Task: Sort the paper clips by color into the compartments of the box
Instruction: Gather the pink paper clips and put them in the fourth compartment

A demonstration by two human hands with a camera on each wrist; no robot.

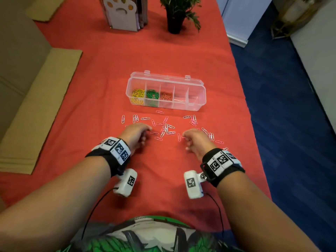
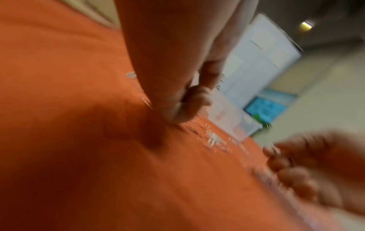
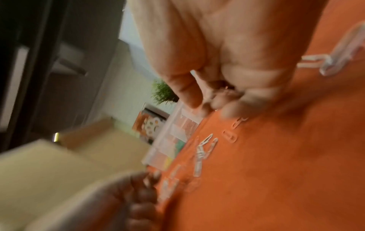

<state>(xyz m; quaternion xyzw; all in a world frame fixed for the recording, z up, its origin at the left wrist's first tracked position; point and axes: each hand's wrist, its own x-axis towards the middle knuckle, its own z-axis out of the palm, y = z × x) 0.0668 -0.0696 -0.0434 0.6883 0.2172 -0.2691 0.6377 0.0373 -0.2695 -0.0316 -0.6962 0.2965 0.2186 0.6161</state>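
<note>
Your left hand [image 1: 136, 134] and right hand [image 1: 194, 140] hover over the red-clothed tabletop [image 1: 109, 79], fingers curled; what either grip holds, I cannot tell. Pink and white paper clips [image 1: 166, 127] lie scattered between your hands and the clear plastic compartment box [image 1: 197, 99], which holds yellow, green and orange clips. Both wrist views are blurred; your fingers [image 3: 189, 95] look bunched.

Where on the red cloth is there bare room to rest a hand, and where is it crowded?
Bare cloth lies between the two wrists, nearer the person than the loose paper clips. Another free patch lies between the box and the potted plant. It is crowded in the strip just before the box, where clips lie scattered around the left hand and right hand.
</note>
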